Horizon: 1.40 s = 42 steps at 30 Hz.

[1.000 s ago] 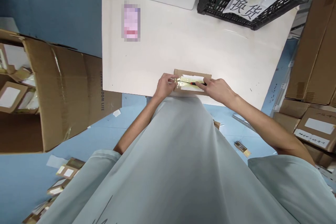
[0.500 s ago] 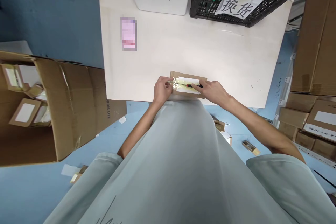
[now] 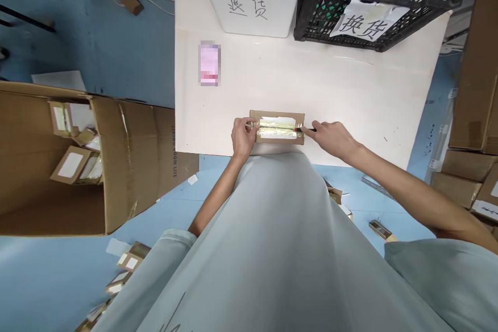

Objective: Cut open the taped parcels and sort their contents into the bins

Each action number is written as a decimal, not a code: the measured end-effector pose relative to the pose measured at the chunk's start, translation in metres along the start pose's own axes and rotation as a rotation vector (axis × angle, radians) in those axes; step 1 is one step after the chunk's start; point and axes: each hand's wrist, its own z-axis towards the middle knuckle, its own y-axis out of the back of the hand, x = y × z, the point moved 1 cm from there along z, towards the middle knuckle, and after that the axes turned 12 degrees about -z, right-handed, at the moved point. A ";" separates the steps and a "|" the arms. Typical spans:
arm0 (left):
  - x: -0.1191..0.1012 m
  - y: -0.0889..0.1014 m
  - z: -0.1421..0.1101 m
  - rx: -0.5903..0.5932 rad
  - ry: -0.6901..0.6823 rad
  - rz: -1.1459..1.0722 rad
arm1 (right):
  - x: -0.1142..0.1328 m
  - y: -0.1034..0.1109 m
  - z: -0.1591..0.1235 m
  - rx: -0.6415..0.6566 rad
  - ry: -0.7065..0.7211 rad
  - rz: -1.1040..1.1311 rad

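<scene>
A small cardboard box [image 3: 278,135] with clear tape and white labels lies flat at the table's front edge, close to my body. My left hand [image 3: 243,139] pinches the box's left end, thumb and fingers bent about its edge. Held in my right hand [image 3: 334,137] is a slim black knife, apparently a box cutter [image 3: 307,129], its tip at the right end of the box's taped middle seam. A dark line runs along that seam. The blade itself is too small to make out.
A white bin [image 3: 257,23] and a black crate [image 3: 311,26] with paper sign stand at the table's back. A blurred pink item [image 3: 209,65] lies left on the white table [image 3: 350,98]. A large open carton [image 3: 136,166] holds small boxes. Stacked cartons [image 3: 472,88] are right.
My right hand has drawn the box cutter rightward along the seam, from the box's middle to its right end. My left hand stays on the left end. The camera view has shifted.
</scene>
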 end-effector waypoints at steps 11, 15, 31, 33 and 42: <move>0.001 -0.005 -0.001 0.000 -0.042 0.010 | -0.029 -0.042 -0.028 -0.061 -0.133 0.024; 0.003 -0.006 0.001 0.019 -0.034 -0.002 | -0.040 -0.054 -0.038 -0.085 -0.191 0.071; -0.056 -0.076 0.011 0.551 -0.546 0.126 | 0.022 -0.063 -0.086 -0.177 -0.534 0.336; -0.053 -0.090 0.019 0.649 -0.608 0.183 | 0.035 -0.069 -0.083 -0.229 -0.607 0.473; -0.034 -0.100 0.016 0.605 -0.673 0.294 | 0.086 -0.071 -0.042 -0.243 -0.750 0.844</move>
